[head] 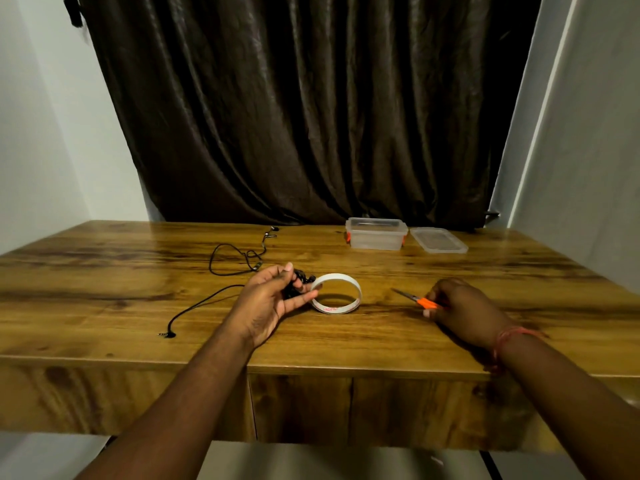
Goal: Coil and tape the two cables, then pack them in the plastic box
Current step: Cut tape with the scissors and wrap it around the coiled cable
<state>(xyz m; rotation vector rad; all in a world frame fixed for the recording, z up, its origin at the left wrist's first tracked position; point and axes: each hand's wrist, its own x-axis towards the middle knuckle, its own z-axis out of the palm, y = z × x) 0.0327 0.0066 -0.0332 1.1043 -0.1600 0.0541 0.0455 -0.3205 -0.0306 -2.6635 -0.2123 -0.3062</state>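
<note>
Wood-grain tabletop [104,271], dark brown curtain [304,116] behind it, white walls either side.

Left hand [268,301]: fingers curled round a bunched black cable [298,283], coil pinched between thumb and fingertips. Its loose tail runs out left of the fingers to a jack plug [168,334] near the front edge.

Tape roll [337,293] lies flat, touching the left fingertips on their right side.

Right hand [462,311]: fingers closed on orange-handled scissors [417,299], blades pointing left toward the tape, tips short of it. Can't tell if the blades are parted. Red thread band on that wrist.

Second cable [239,256], earphones by the look, lies loose and uncoiled beyond the left fingers.

Clear plastic box [376,234] with orange clips sits far beyond the fingers, by the curtain, open; lid [438,240] flat just right of it. Box contents: can't tell.
</note>
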